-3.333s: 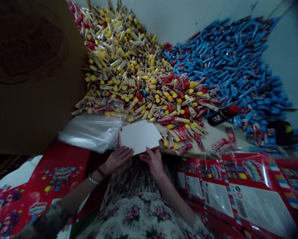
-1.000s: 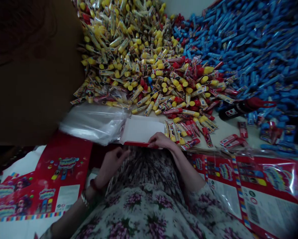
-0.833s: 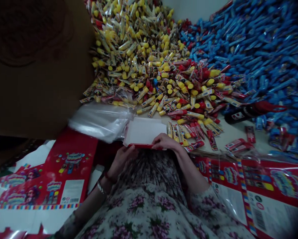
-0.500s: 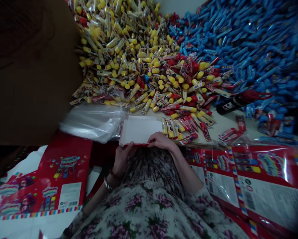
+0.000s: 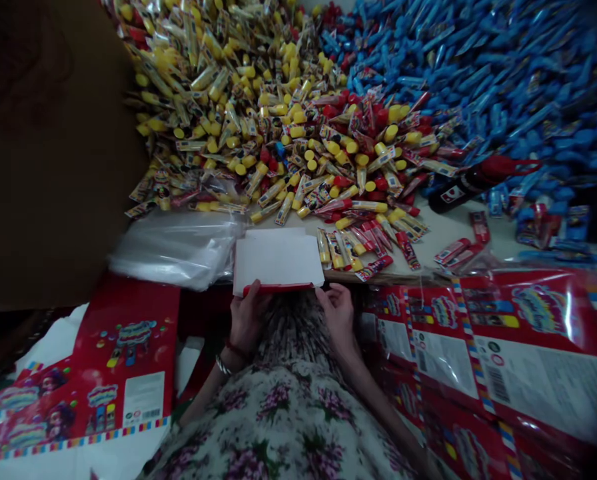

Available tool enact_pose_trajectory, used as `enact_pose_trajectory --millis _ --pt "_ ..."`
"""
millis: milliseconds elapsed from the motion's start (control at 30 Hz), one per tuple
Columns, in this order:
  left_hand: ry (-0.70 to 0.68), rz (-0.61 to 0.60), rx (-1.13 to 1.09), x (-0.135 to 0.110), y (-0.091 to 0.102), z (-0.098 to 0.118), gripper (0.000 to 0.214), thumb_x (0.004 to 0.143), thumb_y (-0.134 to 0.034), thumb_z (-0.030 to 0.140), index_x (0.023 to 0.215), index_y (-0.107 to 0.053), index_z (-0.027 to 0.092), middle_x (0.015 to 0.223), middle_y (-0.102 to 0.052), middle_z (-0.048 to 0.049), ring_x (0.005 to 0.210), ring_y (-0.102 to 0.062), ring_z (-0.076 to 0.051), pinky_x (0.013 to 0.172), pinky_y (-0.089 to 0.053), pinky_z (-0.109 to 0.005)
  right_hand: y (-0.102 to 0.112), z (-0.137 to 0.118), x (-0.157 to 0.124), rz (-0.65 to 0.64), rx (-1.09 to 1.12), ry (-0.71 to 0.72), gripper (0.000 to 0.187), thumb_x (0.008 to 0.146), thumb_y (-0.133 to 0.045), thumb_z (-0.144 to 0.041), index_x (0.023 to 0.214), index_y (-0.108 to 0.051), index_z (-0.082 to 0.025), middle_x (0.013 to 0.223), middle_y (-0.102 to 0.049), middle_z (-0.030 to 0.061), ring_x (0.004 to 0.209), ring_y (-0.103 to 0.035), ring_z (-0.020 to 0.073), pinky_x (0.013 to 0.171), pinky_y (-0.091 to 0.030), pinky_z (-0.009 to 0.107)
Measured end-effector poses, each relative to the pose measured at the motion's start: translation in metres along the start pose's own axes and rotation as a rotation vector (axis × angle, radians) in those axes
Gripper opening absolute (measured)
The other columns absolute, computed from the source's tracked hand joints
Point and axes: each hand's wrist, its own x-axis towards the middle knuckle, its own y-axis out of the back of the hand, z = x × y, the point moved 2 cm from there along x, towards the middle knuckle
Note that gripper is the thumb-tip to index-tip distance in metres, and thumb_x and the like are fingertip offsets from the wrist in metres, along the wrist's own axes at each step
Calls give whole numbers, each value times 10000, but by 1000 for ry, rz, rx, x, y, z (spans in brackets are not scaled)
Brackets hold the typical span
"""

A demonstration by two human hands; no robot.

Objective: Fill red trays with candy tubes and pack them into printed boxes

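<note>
A small cardboard box (image 5: 277,262), white inside with a red near edge, lies at the table's front edge. My left hand (image 5: 247,319) grips its near left corner from below, fingers curled on the rim. My right hand (image 5: 339,317) sits at the near right corner, fingers bent against the edge. Just right of the box lie several wrapped tubes (image 5: 351,245) in red and yellow.
A big heap of yellow-capped tubes (image 5: 228,107) and a heap of blue ones (image 5: 478,87) fill the table behind. Clear plastic bags (image 5: 176,248) lie left of the box. Flat red printed cartons lie at the left (image 5: 123,360) and right (image 5: 488,333). A dark bottle (image 5: 471,183) lies on its side.
The flat white card has been folded into a shallow box. My left hand has come up to its left corner, and my right hand has slid from the top of the edge to the right corner.
</note>
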Motion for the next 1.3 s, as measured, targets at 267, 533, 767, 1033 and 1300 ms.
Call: enact_pose_trajectory --millis 267,533,767,1033,1300 --pt "-92 -60 163 2 5 -6 220 793 -655 333 915 -594 161 789 -689 -36 727 -688 -148 697 -576 -263 -54 -5 2 -180 764 -476 493 584 -799 -428 973 -572 -227 1053 -682 19 894 -668 171 823 -529 312" --pt "-40 56 41 -3 3 -9 212 690 -742 282 755 -595 144 663 -644 12 584 -658 -122 629 -571 -215 -55 -4 5 -101 778 -506 457 584 -794 -345 973 -590 -221 927 -704 -15 764 -671 158 691 -576 324" --pt "17 88 -69 5 3 -12 111 700 -715 143 747 -619 116 709 -665 -5 592 -652 -115 579 -571 -204 -59 0 8 -55 823 -509 386 568 -785 -267 906 -611 -200 822 -713 -26 729 -669 160 664 -586 321" --pt "55 181 -89 11 -1 -11 73 717 -676 69 710 -608 94 646 -645 4 543 -624 -102 498 -557 -197 -62 5 11 17 804 -573 402 586 -766 -222 953 -601 -215 821 -708 -42 719 -667 150 682 -586 325" --pt "15 -17 -99 -2 -1 -22 242 717 -752 261 902 -637 156 858 -700 -18 770 -676 -143 692 -575 -249 -59 6 16 4 830 -584 399 600 -746 -215 974 -604 -220 819 -712 -43 693 -663 146 639 -578 305"
